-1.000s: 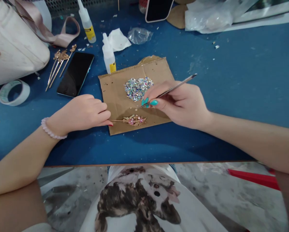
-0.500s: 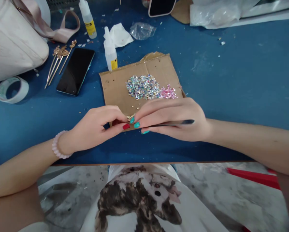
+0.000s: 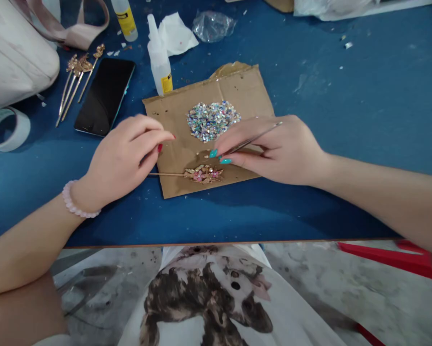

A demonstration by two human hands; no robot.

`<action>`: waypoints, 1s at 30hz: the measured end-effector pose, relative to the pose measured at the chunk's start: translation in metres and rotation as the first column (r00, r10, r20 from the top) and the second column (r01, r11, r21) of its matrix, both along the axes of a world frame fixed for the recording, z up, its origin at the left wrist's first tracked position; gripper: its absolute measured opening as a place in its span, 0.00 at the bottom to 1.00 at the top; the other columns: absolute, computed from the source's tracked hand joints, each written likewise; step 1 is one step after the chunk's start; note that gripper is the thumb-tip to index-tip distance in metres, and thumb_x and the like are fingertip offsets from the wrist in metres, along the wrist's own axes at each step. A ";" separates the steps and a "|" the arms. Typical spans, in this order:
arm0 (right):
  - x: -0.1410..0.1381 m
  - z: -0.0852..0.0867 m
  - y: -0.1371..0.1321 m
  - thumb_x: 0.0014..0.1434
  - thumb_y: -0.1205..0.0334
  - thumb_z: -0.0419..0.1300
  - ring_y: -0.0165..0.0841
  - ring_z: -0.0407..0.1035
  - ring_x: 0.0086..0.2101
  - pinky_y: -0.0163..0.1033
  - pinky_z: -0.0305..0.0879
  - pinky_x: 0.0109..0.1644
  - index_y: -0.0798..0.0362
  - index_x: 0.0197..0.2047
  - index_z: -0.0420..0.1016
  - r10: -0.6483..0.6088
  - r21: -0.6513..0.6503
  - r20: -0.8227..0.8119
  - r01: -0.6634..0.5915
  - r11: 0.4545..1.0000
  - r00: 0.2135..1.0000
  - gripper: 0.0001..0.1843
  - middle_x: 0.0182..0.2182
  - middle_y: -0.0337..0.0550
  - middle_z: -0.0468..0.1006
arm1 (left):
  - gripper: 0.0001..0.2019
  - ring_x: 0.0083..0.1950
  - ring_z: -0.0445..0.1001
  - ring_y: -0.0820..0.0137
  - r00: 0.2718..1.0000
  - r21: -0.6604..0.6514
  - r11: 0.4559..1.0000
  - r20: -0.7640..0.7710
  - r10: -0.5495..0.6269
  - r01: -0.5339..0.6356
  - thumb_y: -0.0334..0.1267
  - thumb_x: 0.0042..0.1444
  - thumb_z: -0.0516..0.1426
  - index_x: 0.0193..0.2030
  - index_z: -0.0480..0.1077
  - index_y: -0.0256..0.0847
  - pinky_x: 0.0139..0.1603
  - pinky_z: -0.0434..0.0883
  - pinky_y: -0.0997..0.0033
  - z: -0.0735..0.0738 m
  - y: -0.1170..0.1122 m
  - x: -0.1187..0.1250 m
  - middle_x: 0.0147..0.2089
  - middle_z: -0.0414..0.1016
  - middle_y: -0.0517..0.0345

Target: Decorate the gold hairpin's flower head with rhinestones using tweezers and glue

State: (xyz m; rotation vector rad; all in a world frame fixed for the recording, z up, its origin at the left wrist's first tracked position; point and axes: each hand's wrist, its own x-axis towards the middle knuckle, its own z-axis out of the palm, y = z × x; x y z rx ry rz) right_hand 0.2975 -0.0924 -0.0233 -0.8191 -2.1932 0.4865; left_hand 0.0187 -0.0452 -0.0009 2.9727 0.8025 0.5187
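On the cardboard piece (image 3: 172,187) lies a gold hairpin (image 3: 203,174) with leaf shapes and pink stones, its thin stem pointing left. My left hand (image 3: 120,161) is raised over the stem's left end, fingers loosely bent and apart, with nothing visible in them. Between the thumb and fingers of my right hand (image 3: 273,149) are slim metal tweezers (image 3: 250,140), held just above and right of the hairpin's head. Their tips are hidden by the fingers. Behind that hand is a pile of iridescent rhinestones (image 3: 210,119); the pink stones beside it are covered.
A glue bottle (image 3: 159,60) stands at the cardboard's back left edge, another bottle (image 3: 125,21) behind it. Left are a black phone (image 3: 106,96), several gold hairpins (image 3: 75,79), a tape roll (image 3: 19,132) and a pale bag (image 3: 17,62). Crumpled plastic (image 3: 214,26) lies at the back.
My left hand has let go of the hairpin and moved up and left. My right hand has moved right and up with the tweezers, and the hairpin now lies exposed.
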 end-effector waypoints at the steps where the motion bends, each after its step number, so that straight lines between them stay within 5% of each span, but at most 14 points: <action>1: 0.001 -0.001 0.000 0.66 0.65 0.61 0.31 0.80 0.41 0.35 0.77 0.44 0.50 0.40 0.78 0.003 -0.001 0.009 -0.003 1.000 1.000 0.04 0.40 0.37 0.84 | 0.12 0.53 0.75 0.63 1.000 0.007 1.000 0.005 -0.011 0.011 0.32 0.67 0.52 0.54 0.70 0.40 0.54 0.73 0.60 -0.001 0.003 -0.001 0.52 0.76 0.48; 5: 0.003 -0.002 -0.001 0.66 0.66 0.59 0.30 0.79 0.41 0.35 0.76 0.46 0.47 0.40 0.78 0.016 -0.020 0.042 -0.015 1.000 0.999 0.07 0.40 0.36 0.84 | 0.09 0.50 0.75 0.64 0.983 0.004 0.983 0.007 -0.185 0.185 0.34 0.67 0.54 0.51 0.71 0.42 0.50 0.73 0.61 0.000 0.005 -0.001 0.50 0.77 0.51; 9: 0.003 -0.003 -0.002 0.66 0.63 0.60 0.31 0.79 0.36 0.37 0.75 0.37 0.48 0.41 0.80 -0.033 -0.052 0.076 0.037 0.998 0.997 0.06 0.39 0.36 0.84 | 0.09 0.42 0.76 0.66 0.953 0.002 0.956 -0.081 -0.291 0.292 0.38 0.69 0.53 0.49 0.73 0.44 0.41 0.69 0.65 0.003 0.000 0.001 0.46 0.80 0.53; 17: 0.002 0.000 -0.003 0.67 0.62 0.59 0.31 0.78 0.33 0.38 0.72 0.36 0.49 0.39 0.79 -0.047 -0.057 0.101 0.053 0.997 0.994 0.08 0.36 0.35 0.84 | 0.16 0.38 0.76 0.67 0.955 -0.067 0.965 -0.142 -0.261 0.254 0.40 0.71 0.47 0.43 0.76 0.44 0.37 0.68 0.67 0.001 -0.003 0.001 0.42 0.81 0.55; 24: 0.002 -0.002 -0.005 0.69 0.63 0.57 0.31 0.80 0.39 0.36 0.74 0.39 0.48 0.40 0.79 -0.077 0.026 0.129 0.074 0.997 0.989 0.09 0.37 0.33 0.84 | 0.22 0.38 0.76 0.68 0.972 -0.345 0.932 -0.157 -0.175 0.112 0.51 0.70 0.43 0.42 0.74 0.43 0.34 0.64 0.69 0.005 -0.001 0.004 0.39 0.80 0.57; 30: 0.001 -0.001 -0.004 0.69 0.65 0.57 0.30 0.80 0.41 0.36 0.75 0.42 0.48 0.39 0.78 -0.046 0.014 0.102 0.044 0.999 0.994 0.09 0.39 0.34 0.84 | 0.26 0.38 0.76 0.68 0.971 -0.335 0.938 -0.179 -0.158 0.091 0.54 0.70 0.39 0.41 0.73 0.42 0.33 0.62 0.69 0.007 -0.003 0.005 0.38 0.79 0.57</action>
